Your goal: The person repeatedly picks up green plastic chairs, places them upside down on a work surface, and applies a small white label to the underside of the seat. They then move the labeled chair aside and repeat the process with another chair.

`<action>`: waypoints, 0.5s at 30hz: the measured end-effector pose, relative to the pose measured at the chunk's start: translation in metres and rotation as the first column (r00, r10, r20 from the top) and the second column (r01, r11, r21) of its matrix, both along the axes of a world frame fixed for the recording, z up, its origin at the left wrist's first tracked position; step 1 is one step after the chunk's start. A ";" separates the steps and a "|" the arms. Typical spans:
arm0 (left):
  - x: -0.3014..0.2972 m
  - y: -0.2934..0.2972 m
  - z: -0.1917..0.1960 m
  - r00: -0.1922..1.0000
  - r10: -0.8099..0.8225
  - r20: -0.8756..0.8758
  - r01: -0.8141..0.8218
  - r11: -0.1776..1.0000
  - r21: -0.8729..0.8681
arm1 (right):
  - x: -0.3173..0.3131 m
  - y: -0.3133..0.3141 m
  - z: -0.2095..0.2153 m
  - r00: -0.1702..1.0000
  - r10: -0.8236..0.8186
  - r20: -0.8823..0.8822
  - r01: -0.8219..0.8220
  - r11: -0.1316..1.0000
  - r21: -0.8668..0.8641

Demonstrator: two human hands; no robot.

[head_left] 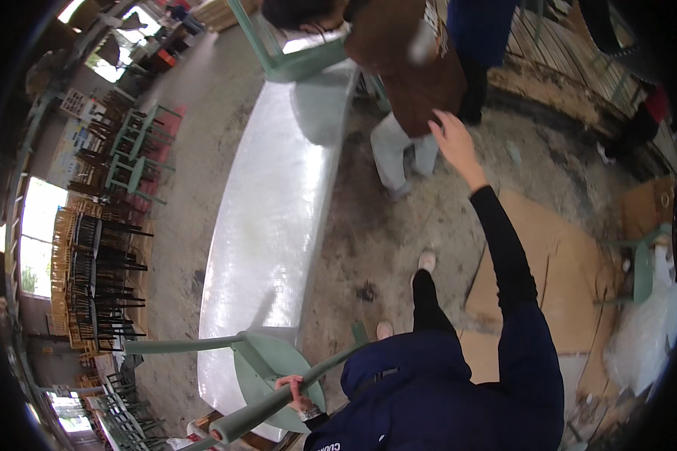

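A pale green chair (256, 368) is tipped on the near end of a long table (256, 210) with a shiny silvery top. Its legs point out to the sides. My left hand (296, 392) is closed, fingers wrapped round a green bar of this chair beside the seat. Out to the right, my right hand (456, 146) is raised with its fingers apart and nothing in them. It is nearest to the brown top of a co-worker (421, 83), and I cannot tell whether it touches. Another green chair (308, 60) is at the table's far end, partly cut off.
Stacked black and tan chairs (98, 263) line the left wall, with green chairs (139, 150) farther back. Flattened cardboard (534, 270) lies on the concrete floor at right. Beyond it are a green chair (642, 270) and clear plastic wrapping (643, 338).
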State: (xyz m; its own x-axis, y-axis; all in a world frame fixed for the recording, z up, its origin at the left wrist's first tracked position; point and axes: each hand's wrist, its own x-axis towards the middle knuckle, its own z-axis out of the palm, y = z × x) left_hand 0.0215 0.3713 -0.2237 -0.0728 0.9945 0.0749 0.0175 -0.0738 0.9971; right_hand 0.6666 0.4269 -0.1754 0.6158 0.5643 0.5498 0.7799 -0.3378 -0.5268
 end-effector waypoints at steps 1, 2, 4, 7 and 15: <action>0.021 0.008 0.000 0.999 0.009 0.034 -0.009 1.000 0.009 | 0.019 0.040 0.032 0.992 0.020 0.124 -0.030 0.996 0.081; 0.044 0.016 -0.001 0.998 0.015 0.067 -0.016 1.000 0.018 | 0.036 0.072 0.058 0.969 0.027 0.246 -0.067 0.985 0.158; 0.101 0.032 0.006 0.999 -0.002 0.040 0.000 0.999 0.053 | 0.060 0.122 0.092 0.858 -0.108 0.503 0.008 0.980 0.197; 0.180 0.043 0.012 0.998 -0.007 -0.066 0.014 0.993 0.114 | 0.079 0.168 0.089 0.891 0.023 0.454 0.116 0.954 -0.275; 0.294 0.129 0.029 0.977 -0.191 -0.099 0.211 0.941 0.265 | 0.122 0.162 0.017 0.898 0.222 0.381 -0.020 0.883 -0.468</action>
State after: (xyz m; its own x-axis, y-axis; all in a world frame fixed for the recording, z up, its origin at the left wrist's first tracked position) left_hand 0.3155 0.5006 -0.1942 0.1414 0.9286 0.3430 0.0439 -0.3520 0.9350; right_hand 0.7884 0.5888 -0.1583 0.2992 0.8622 0.4088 0.9390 -0.3423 0.0347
